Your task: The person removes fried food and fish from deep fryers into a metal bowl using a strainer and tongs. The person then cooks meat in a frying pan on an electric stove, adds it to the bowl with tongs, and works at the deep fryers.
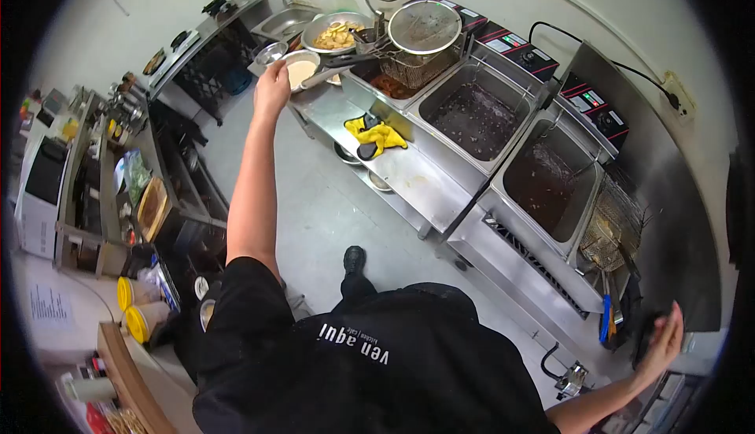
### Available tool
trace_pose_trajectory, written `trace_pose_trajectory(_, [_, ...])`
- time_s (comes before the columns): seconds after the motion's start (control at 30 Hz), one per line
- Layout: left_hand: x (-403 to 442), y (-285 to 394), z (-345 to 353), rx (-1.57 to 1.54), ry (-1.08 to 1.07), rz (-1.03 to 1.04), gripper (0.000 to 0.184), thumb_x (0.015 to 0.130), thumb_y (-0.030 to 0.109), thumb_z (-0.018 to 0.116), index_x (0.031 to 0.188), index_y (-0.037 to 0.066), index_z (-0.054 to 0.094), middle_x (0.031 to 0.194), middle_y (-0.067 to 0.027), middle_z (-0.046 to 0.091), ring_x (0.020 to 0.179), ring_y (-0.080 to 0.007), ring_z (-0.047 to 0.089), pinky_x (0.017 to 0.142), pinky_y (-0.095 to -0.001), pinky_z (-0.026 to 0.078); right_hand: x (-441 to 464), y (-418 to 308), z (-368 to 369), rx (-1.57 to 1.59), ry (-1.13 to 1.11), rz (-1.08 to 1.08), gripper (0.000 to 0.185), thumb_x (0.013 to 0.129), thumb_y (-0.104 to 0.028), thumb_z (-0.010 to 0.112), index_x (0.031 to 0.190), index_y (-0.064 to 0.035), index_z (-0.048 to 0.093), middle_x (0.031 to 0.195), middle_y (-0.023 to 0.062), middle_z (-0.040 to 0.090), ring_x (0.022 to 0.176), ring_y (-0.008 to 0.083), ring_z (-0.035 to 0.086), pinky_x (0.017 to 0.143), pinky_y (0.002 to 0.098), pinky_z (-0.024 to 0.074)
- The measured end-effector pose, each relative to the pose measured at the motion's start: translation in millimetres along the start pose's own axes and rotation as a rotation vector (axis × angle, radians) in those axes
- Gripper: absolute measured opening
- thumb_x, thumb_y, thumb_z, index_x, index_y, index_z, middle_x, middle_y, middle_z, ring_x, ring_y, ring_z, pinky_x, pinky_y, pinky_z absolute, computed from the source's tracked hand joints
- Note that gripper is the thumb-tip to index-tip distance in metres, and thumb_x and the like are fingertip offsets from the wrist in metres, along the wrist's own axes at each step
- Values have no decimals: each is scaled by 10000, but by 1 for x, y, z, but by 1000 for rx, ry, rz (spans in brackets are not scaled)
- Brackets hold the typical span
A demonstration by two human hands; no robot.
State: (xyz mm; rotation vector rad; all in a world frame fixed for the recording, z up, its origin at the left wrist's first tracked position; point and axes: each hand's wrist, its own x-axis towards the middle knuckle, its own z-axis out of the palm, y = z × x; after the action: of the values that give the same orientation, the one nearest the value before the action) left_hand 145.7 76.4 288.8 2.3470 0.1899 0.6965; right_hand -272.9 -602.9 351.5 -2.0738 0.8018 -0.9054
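Note:
On the left, my left hand (pixel 273 89) is closed round the end of a long handle. The handle appears to lead to a round mesh strainer (pixel 425 28) held above the first fryer. A bowl of pale batter (pixel 301 70) sits just beyond this hand, with a small metal bowl (pixel 271 52) beside it. At the lower right, my right hand (pixel 665 341) is stretched out with its fingers extended and nothing visible in it. Nearest to it are blue-handled tongs (pixel 606 320) and a dark object partly hidden behind the hand.
Fryer vats of dark oil (pixel 473 115) (pixel 548 182) line the right side. A wire basket (pixel 605 233) hangs at the near end. Yellow-black gloves (pixel 375 136) lie on the steel ledge (pixel 425 186). Farther back stands a large bowl of cut pieces (pixel 338 34). Shelving (pixel 86 229) runs along the left.

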Motion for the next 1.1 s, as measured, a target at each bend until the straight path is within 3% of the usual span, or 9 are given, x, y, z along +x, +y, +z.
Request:
trace_pose_trajectory(0.17, [77, -70, 52, 32, -491, -38, 409, 884, 341, 489, 1077, 13, 638, 1044, -172, 652, 981, -262, 615, 884, -349, 439, -90, -74, 156, -27, -552, 87, 237, 921, -198, 553, 1072, -42, 647, 739, -7, 600, 584, 27, 447, 504, 178, 337])
trace_pose_trajectory(0.23, [98, -86, 73, -56, -793, -172, 489, 907, 474, 481, 1161, 74, 602, 1011, -119, 667, 785, -213, 657, 653, -314, 525, -130, -95, 221, 52, -715, 75, 217, 907, -183, 571, 1036, -30, 656, 744, 11, 622, 630, 50, 531, 519, 191, 386])
trace_pose_trajectory(0.27, [87, -67, 69, -442, -942, -534, 456, 919, 475, 483, 1156, 94, 565, 955, -45, 658, 662, -148, 606, 561, -243, 495, -150, -114, 250, 78, -768, 102, 216, 904, -178, 573, 1035, -28, 656, 750, 18, 629, 656, 62, 562, 526, 199, 406])
trace_pose_trajectory(0.37, [91, -82, 91, -681, -1258, -498, 376, 951, 380, 470, 1127, 55, 539, 724, 1, 576, 455, -62, 407, 394, -184, 326, -190, -179, 328, 134, -931, 107, 217, 902, -176, 574, 1037, -26, 653, 772, 46, 655, 712, 93, 624, 542, 221, 448])
trace_pose_trajectory(0.57, [116, -69, 64, -903, -1254, -475, 208, 964, 207, 466, 992, 7, 520, 616, 57, 402, 426, -32, 305, 376, -181, 223, -224, -258, 438, 66, -1103, -165, 254, 928, -163, 513, 1102, -15, 625, 794, 67, 653, 651, 106, 593, 608, 258, 490])
trace_pose_trajectory(0.9, [86, 12, -9, -952, -1123, -216, 192, 951, 198, 450, 1027, 26, 485, 635, 20, 434, 411, -55, 340, 352, -208, 226, -202, -364, 567, 957, -1009, 149, 438, 990, -323, 391, 1263, 15, 443, 1092, 133, 613, 763, 163, 636, 729, 291, 524])
trace_pose_trajectory(0.97, [43, 21, -1, -957, -1106, -264, 220, 948, 231, 449, 1065, 50, 490, 653, 9, 458, 440, -78, 409, 357, -206, 288, -200, -362, 569, 931, -948, 62, 423, 988, -318, 388, 1248, 12, 436, 1093, 151, 614, 757, 162, 637, 604, 251, 535])
trace_pose_trajectory(1.07, [-7, 32, 15, -972, -1137, -175, 298, 947, 299, 458, 1116, 54, 462, 720, 11, 485, 550, -83, 485, 404, -222, 372, -201, -360, 521, 1044, -864, 489, 368, 971, -241, 419, 1223, 27, 431, 1076, 163, 624, 714, 128, 627, 290, 177, 371])
trace_pose_trajectory(1.1, [-14, 32, 17, -910, -1299, -60, 381, 957, 344, 446, 1178, 34, 435, 787, -22, 524, 576, -100, 521, 446, -240, 421, -194, -336, 508, 1051, -925, 500, 351, 963, -233, 441, 1203, 24, 441, 1083, 166, 622, 738, 140, 631, 360, 207, 432])
